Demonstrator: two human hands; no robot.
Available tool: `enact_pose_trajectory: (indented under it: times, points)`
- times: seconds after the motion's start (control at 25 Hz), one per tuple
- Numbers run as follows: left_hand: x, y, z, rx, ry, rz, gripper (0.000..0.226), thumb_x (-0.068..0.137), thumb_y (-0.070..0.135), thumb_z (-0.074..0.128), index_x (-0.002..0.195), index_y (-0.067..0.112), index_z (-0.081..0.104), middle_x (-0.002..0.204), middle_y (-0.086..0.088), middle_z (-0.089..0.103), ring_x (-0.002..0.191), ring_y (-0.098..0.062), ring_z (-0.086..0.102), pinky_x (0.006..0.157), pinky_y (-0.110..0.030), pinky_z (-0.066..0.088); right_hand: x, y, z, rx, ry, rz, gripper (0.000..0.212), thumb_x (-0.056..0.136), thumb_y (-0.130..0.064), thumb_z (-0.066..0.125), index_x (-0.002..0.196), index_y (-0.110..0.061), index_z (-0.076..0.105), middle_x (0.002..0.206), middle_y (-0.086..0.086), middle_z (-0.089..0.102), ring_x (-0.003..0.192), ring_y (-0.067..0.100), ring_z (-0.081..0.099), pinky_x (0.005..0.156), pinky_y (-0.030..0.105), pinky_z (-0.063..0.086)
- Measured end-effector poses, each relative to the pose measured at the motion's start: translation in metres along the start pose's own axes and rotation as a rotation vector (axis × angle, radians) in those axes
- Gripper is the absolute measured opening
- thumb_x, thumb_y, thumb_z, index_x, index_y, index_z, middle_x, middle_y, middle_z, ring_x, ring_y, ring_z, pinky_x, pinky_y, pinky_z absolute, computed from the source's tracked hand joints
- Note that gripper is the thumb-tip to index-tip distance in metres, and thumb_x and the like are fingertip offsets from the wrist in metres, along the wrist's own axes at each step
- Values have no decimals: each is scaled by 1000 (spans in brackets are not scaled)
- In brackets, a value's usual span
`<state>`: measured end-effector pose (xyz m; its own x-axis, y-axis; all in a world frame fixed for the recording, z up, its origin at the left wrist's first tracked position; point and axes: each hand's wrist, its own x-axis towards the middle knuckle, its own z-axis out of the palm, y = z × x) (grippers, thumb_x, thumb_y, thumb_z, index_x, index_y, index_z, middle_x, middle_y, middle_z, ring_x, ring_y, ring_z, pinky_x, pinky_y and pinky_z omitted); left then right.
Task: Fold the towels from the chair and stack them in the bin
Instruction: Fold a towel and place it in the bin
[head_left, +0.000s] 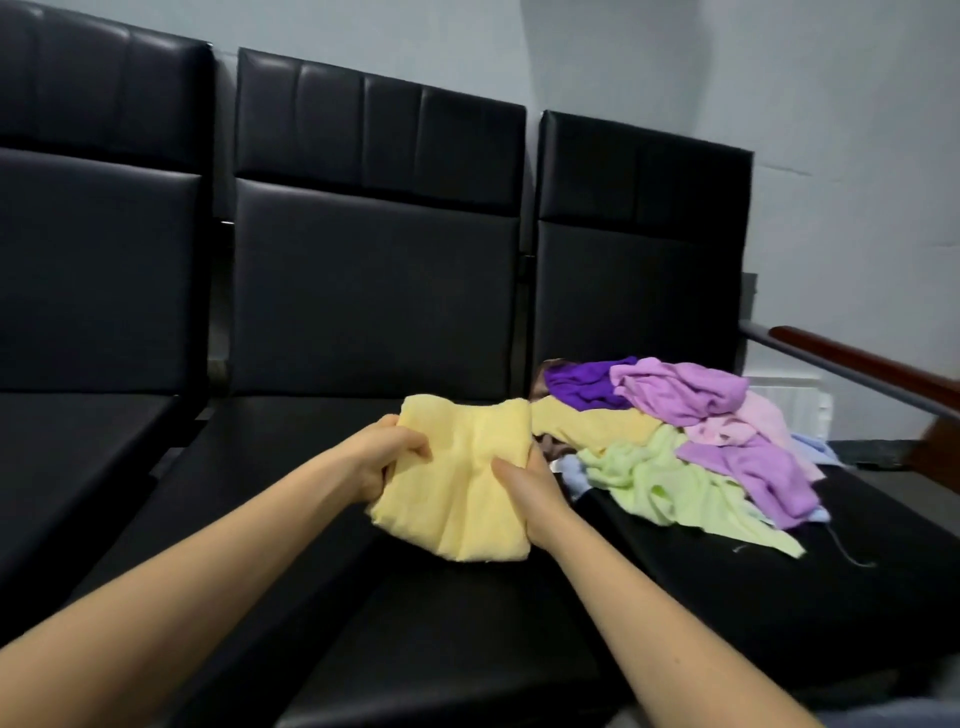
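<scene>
Head view, hands: both reach forward over the chair. The left hand (387, 457) is clamped on the left edge of the yellow towel (462, 499), and the right hand (524, 493) is clamped on its right edge. The two are close together, with gathered cloth between them.
Towel, place: held just above the black middle seat (291, 426), left of the pile.
Towel, lie: its long axis appears to run near to far, roughly in line with the forearms. The creases run the same way, and the near hem sags toward the person.
Risk, crooked fold: the cloth is bunched rather than flat, so a fold made now would likely trap wrinkles and come out uneven.
Risk, snag: its far right corner is touching or just beside a second yellow towel (587, 421). I cannot tell whether they are caught, but a pull could drag that one along.
Pile (691, 441): unfolded purple, pink, green and blue towels lie on the right seat (779, 582).
Risk, pile: the green towel (665, 483) trails toward the seat's front and could slide off if tugged.
Bin: not in view.
</scene>
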<state>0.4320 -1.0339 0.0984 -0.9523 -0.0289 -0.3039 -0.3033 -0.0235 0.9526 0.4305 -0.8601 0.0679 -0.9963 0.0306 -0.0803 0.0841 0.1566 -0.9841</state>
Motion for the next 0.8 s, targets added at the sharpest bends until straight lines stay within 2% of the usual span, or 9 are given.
enact_pose_trajectory:
  times: [0.08,0.2,0.32,0.48,0.56,0.64,0.72,0.8]
  points:
    - [-13,14,32,-23,-71,15,26,87,-2,54,108,12,53,104,-15,59,85,-27,59,67,-37,50,-3,-1,-33,-64,51,-55,48,87,-9,59,132,-17,43,127,8,56,111,24,56,98,39,46]
    - [-24,19,84,-76,-169,20,28,91,3,54,118,9,54,106,-15,63,85,-26,62,65,-38,52,-20,-5,-91,-77,90,-84,31,87,-3,59,115,-14,51,111,9,62,98,22,59,87,34,48]
    - [-42,15,151,-42,-219,56,22,92,-2,45,109,7,56,90,-13,62,73,-22,61,53,-30,54,-45,-3,-152,-53,177,-45,37,86,2,58,121,-8,51,107,8,60,98,22,57,86,34,47]
    - [-58,-9,231,-15,-249,82,22,89,2,53,110,4,56,100,-17,63,87,-29,63,74,-36,53,-79,13,-218,-70,300,79,43,86,-8,62,127,-15,49,113,5,59,100,24,57,89,35,47]
    - [-70,-26,264,-61,-298,55,15,90,4,55,105,6,57,89,-14,62,77,-26,61,68,-33,51,-100,25,-248,-46,336,160,38,89,-18,60,125,-15,51,114,6,60,98,24,58,84,35,46]
    - [-83,-44,297,-92,-357,22,19,91,4,53,110,5,58,84,-12,60,70,-23,58,63,-30,48,-122,43,-280,-61,378,212,31,91,-19,56,121,-14,52,117,10,60,96,24,57,83,34,44]
    - [-96,-66,327,-70,-401,-5,26,91,2,49,116,2,57,91,-15,62,77,-27,60,68,-32,50,-147,62,-309,-76,417,227,21,92,-14,53,113,-17,52,114,10,60,96,23,56,86,35,44]
    - [-105,-92,348,13,-433,-30,31,90,0,47,119,1,55,103,-18,62,90,-31,61,77,-35,51,-169,82,-330,-101,426,260,20,93,-15,53,113,-19,50,109,3,59,98,22,55,90,38,45]
